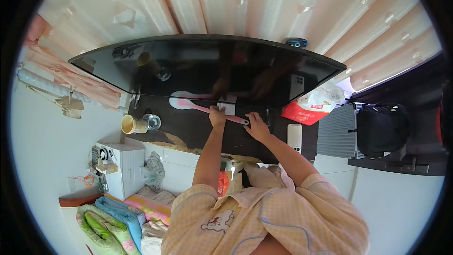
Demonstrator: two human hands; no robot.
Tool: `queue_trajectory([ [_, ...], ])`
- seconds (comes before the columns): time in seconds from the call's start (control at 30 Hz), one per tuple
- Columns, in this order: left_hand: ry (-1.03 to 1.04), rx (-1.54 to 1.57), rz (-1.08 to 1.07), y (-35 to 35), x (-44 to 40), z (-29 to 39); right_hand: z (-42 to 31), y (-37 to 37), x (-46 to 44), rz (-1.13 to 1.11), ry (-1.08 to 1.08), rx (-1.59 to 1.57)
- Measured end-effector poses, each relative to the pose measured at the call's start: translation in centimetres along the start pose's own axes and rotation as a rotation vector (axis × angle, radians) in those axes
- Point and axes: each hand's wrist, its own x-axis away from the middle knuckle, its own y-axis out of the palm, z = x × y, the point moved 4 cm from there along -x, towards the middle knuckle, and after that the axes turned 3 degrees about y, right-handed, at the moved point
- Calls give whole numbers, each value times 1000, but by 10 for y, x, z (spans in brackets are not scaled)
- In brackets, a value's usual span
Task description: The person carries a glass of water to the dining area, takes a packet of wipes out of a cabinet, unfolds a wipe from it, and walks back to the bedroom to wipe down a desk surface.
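A pink long-handled tool with a rounded, pale head (180, 100), its kind unclear but shaped like a bath brush, lies across the dark desktop below the screen. My left hand (217, 116) is closed over the middle of its handle. Beside those fingers a small white rectangular piece (227, 108) covers part of the handle; whether it is a label or a cloth I cannot tell. At the handle's right end, which has a hanging hole, my right hand (257, 126) has its thumb and fingers apart around the tip. Its palm side is hidden.
A wide black monitor (198, 66) stands behind the hands. A tan cup (131, 124) and clear glass (152, 122) are at the left. On the right are a white phone (294, 137), a red-and-white package (306, 112) and a grey ridged case (337, 131). The desk's front edge is chipped.
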Motion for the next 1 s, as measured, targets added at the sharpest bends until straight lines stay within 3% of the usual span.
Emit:
queue_trajectory([
  [0.1, 53, 31, 68, -13, 2, -16, -4, 25, -9, -136, 69, 255],
  [0.17, -118, 589, 68, -16, 5, -33, -1, 39, -15, -167, 117, 273],
  [0.2, -116, 584, 72, -27, 10, -26, -1, 42, -16, -200, 172, 299],
  [0.27, -231, 690, -40, -40, 23, -20, -4, 42, -16, -285, 218, 238],
  [0.4, -195, 720, -292, -47, 30, -28, -11, 37, -7, -464, 421, 65],
  [0.6, -335, 850, -163, -52, 50, -34, -10, 25, 5, -381, 227, -53],
  [0.8, -292, 1116, -200, -45, 89, -5, 9, 3, 28, -319, 62, -181],
  [0.93, -300, 1370, -352, -15, 125, 14, 28, -6, 56, -494, 8, -232],
  [1.0, -271, 1363, -293, 4, 140, 14, 39, -16, 66, -537, -2, -231],
])
